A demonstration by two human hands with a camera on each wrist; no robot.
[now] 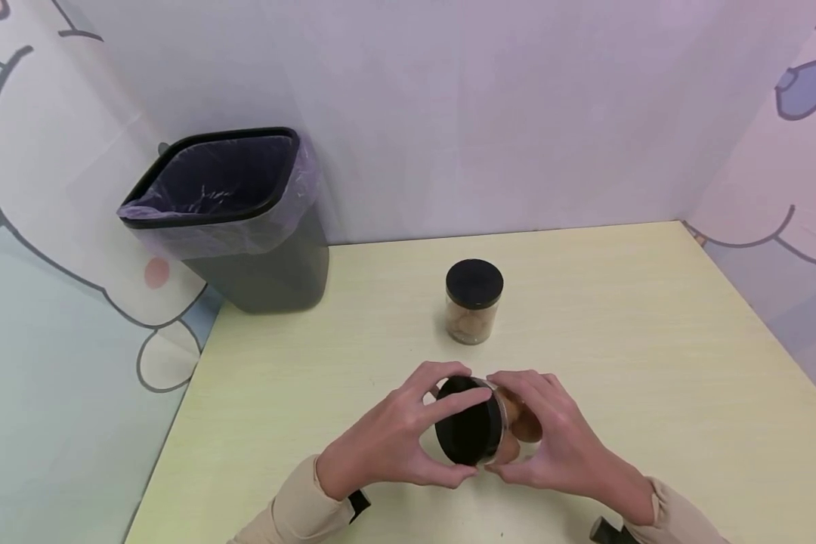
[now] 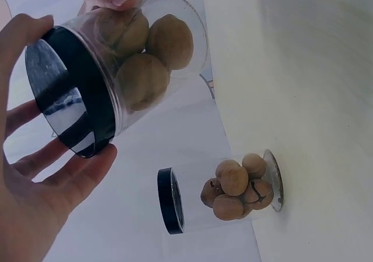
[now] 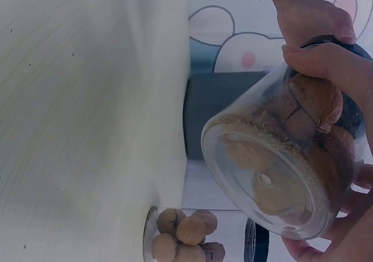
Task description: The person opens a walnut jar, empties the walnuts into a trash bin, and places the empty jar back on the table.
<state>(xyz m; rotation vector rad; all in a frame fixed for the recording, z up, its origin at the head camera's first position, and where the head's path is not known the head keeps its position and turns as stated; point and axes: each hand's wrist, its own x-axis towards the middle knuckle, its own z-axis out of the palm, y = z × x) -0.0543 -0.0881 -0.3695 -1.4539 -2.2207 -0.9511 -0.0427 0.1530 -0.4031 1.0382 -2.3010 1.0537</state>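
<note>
Between both hands a clear jar is held tilted above the table, with several round brown nuts, walnuts by their look, inside. Its black lid points left toward the left hand, whose thumb and fingers grip the lid's rim. Around the clear body curl the thumb and fingers of the right hand. In the right wrist view, crumbs lie along the inside of the jar's bottom. Farther back, a second jar stands upright on the table, black lid on, with similar nuts in it; neither hand touches it.
A grey trash bin with a black rim and a purple-tinted liner stands at the table's back left. The pale wooden table meets a light wall behind. Cartoon-patterned panels rise at both sides.
</note>
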